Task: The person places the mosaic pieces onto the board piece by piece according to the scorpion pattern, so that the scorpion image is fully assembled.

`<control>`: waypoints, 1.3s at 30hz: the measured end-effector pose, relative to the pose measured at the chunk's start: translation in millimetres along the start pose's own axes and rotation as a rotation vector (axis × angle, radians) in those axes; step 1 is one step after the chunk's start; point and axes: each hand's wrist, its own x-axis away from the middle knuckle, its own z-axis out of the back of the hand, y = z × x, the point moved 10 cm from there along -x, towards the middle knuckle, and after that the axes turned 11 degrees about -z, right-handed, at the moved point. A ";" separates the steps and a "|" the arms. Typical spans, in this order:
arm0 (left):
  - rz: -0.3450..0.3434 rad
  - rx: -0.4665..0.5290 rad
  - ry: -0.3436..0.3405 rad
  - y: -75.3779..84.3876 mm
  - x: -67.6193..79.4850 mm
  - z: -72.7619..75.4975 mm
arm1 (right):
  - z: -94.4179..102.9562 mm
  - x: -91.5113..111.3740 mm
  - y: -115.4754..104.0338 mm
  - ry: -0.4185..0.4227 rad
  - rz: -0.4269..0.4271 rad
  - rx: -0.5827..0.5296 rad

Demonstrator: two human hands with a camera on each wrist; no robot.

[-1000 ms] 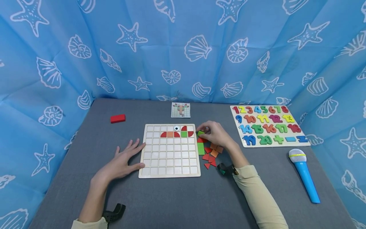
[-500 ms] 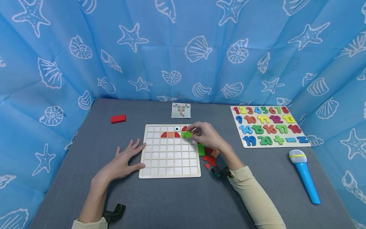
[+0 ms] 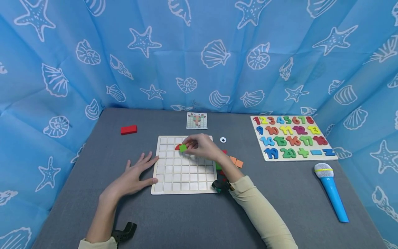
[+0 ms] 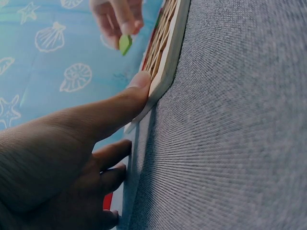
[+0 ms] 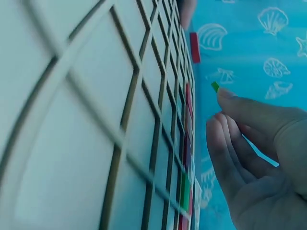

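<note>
My right hand (image 3: 202,146) pinches a green square tile (image 3: 182,148) between thumb and fingertips, over the upper rows of a white gridded board (image 3: 185,178). The left wrist view shows this tile (image 4: 125,44) held above the board surface. Just left of it lies a red curved tile (image 3: 177,147) in the grid; the hand hides the other tiles placed in the top rows. My left hand (image 3: 133,178) lies with fingers spread at the board's left side, its thumb (image 4: 136,88) touching the edge.
Green, red and orange tiles (image 3: 239,163) lie right of the board, partly behind my forearm, with an eye disc (image 3: 223,140) above them. A pattern card (image 3: 197,120) sits behind the board. Also around are a red block (image 3: 129,129), a number puzzle (image 3: 292,138) and a toy microphone (image 3: 331,192).
My right hand has carried the green tile from the pile leftward across the board's upper rows. The eye disc and orange tiles on the right are uncovered. My left hand stays put.
</note>
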 end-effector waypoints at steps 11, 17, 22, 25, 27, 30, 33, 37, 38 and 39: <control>-0.019 0.017 0.003 1.8 0.5 1.4 | -27.9 -33.8 -10.6 0.056 -0.057 0.150; -0.017 0.021 -0.001 0.8 0.7 0.7 | -35.6 -38.9 -13.2 0.080 -0.099 0.237; -0.023 0.022 0.003 1.7 1.0 1.2 | -39.5 -38.9 -14.6 0.062 -0.136 0.261; -0.026 0.022 0.005 2.3 0.9 1.1 | -41.2 -37.5 -16.1 0.042 -0.142 0.268; -0.024 0.019 0.004 2.2 0.7 0.5 | -40.8 -35.3 -17.3 0.036 -0.136 0.265; -0.020 0.017 0.003 1.1 0.5 -0.5 | -37.1 -31.9 -18.4 0.043 -0.125 0.248; -0.017 0.017 0.001 0.2 0.6 -0.9 | -33.9 -30.8 -18.5 0.053 -0.110 0.226; -0.015 0.016 0.001 -0.7 0.4 -1.2 | -34.7 -32.9 -18.9 0.063 -0.099 0.230; -0.015 0.015 0.002 -1.1 0.2 -1.4 | -35.4 -33.6 -19.0 0.066 -0.099 0.234; -0.014 0.013 0.001 -1.5 0.0 -1.7 | -36.1 -34.4 -18.9 0.070 -0.101 0.241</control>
